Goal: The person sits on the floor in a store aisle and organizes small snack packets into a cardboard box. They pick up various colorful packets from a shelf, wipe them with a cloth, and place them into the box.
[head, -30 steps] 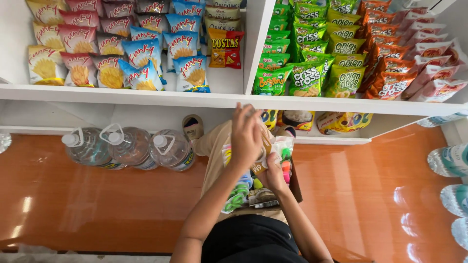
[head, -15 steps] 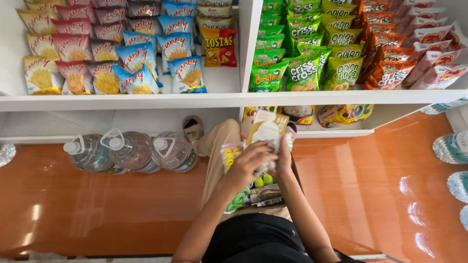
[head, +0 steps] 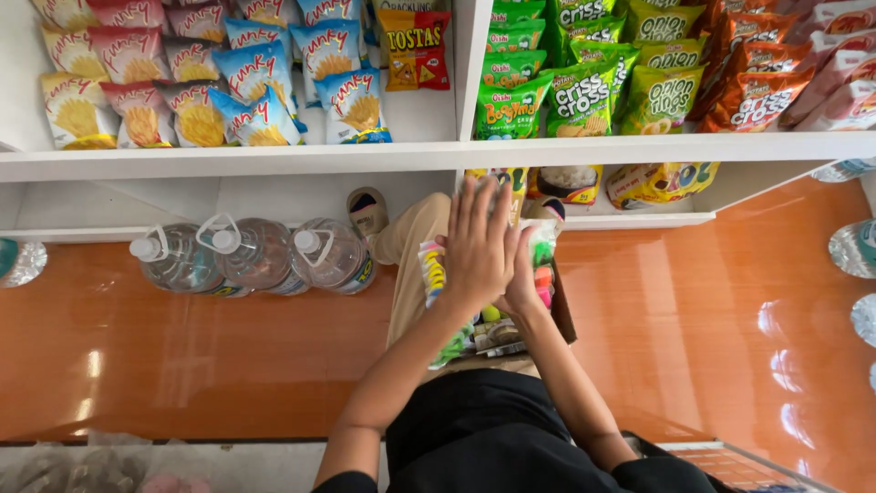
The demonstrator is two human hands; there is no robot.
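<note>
My left hand (head: 479, 245) lies flat with its fingers spread and pointing toward the shelves, pressed on a bundle of small colourful snack packets (head: 432, 271). My right hand (head: 524, 290) is just right of it and partly hidden beneath it, curled around the packets' right side (head: 545, 274). The packets stand in a brown cardboard box (head: 565, 318) resting on my lap, above my tan trouser leg (head: 411, 246).
A white shelf unit (head: 274, 161) holds yellow, red and blue chip bags (head: 255, 91) on the left and green and orange bags (head: 584, 91) on the right. Three large water bottles (head: 251, 257) lie on the orange floor (head: 684, 319). More bottles (head: 856, 248) are at the right edge.
My left hand dropped from a raised position into the box, then came forward and flattened on the packets. My right hand stayed with the packets. The view has tilted slightly.
</note>
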